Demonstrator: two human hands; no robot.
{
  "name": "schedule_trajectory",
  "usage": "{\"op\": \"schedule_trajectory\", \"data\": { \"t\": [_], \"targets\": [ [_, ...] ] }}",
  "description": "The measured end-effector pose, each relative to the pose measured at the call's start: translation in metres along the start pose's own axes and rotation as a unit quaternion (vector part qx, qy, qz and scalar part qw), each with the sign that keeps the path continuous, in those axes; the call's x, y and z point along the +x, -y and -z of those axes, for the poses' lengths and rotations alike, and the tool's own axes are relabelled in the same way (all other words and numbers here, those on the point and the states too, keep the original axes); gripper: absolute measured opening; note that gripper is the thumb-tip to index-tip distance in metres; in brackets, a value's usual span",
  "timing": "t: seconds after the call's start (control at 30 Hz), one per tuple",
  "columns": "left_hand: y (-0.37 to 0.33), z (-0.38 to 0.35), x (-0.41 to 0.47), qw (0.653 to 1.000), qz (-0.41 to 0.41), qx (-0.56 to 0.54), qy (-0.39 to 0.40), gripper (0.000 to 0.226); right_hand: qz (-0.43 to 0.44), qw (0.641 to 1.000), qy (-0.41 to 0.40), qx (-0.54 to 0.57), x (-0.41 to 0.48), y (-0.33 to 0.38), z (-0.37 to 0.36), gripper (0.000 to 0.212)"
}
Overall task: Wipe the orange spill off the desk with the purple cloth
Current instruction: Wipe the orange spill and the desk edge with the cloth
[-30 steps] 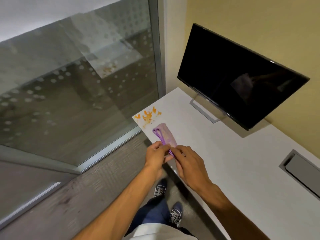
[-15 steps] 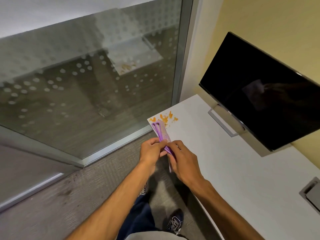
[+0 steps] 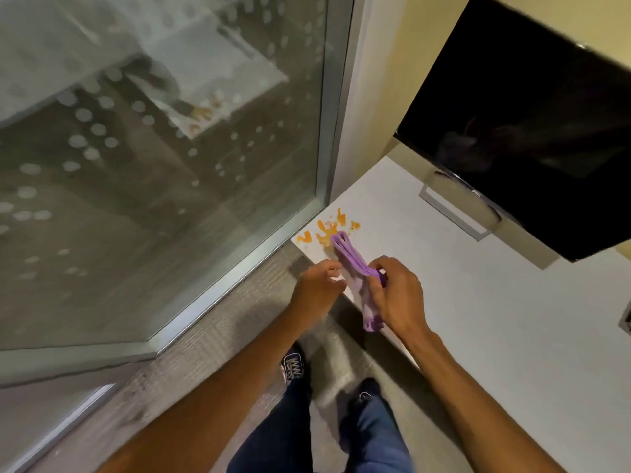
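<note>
Both hands sit near the desk [image 3: 495, 336] corner, the right hand [image 3: 396, 295] pinching the folded purple cloth [image 3: 351, 259], its long axis pointing at the orange spill [image 3: 324, 233] just beyond, the left hand [image 3: 317, 288] seemingly loose-fingered beside it.

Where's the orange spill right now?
In the head view, the orange spill sits on the desk's far-left corner, beside the glass partition, just beyond the purple cloth's tip and left of the monitor stand.
</note>
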State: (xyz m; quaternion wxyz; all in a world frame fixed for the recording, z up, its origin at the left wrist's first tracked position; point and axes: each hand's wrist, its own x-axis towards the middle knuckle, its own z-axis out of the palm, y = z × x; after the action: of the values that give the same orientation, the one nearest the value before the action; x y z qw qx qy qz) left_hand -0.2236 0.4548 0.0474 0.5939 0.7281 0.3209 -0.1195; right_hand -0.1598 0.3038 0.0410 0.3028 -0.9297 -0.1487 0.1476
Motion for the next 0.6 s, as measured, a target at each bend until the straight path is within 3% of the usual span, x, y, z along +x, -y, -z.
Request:
{"op": "schedule_trajectory", "data": {
  "t": [0.1,0.2,0.37,0.43,0.6],
  "targets": [
    [0.019,0.0,0.006,0.989,-0.042,0.138,0.025,0.043,-0.036,0.998,-0.045,0.001,0.012,-0.008,0.003,0.011],
    [0.044,-0.005,0.017,0.956,-0.084,0.264,0.096,0.056,-0.054,0.995,-0.084,-0.027,0.024,-0.014,0.003,0.021],
    [0.084,-0.017,0.043,0.841,-0.205,0.475,0.159,0.075,0.009,0.983,-0.108,-0.146,0.051,-0.039,-0.013,0.029],
    [0.094,-0.023,0.05,0.81,-0.235,0.51,0.166,0.078,0.027,0.977,-0.097,-0.188,0.058,-0.044,-0.019,0.029],
    [0.111,-0.042,0.063,0.772,-0.272,0.554,0.15,0.078,0.05,0.975,-0.041,-0.212,0.066,-0.07,-0.044,0.028]
  ]
}}
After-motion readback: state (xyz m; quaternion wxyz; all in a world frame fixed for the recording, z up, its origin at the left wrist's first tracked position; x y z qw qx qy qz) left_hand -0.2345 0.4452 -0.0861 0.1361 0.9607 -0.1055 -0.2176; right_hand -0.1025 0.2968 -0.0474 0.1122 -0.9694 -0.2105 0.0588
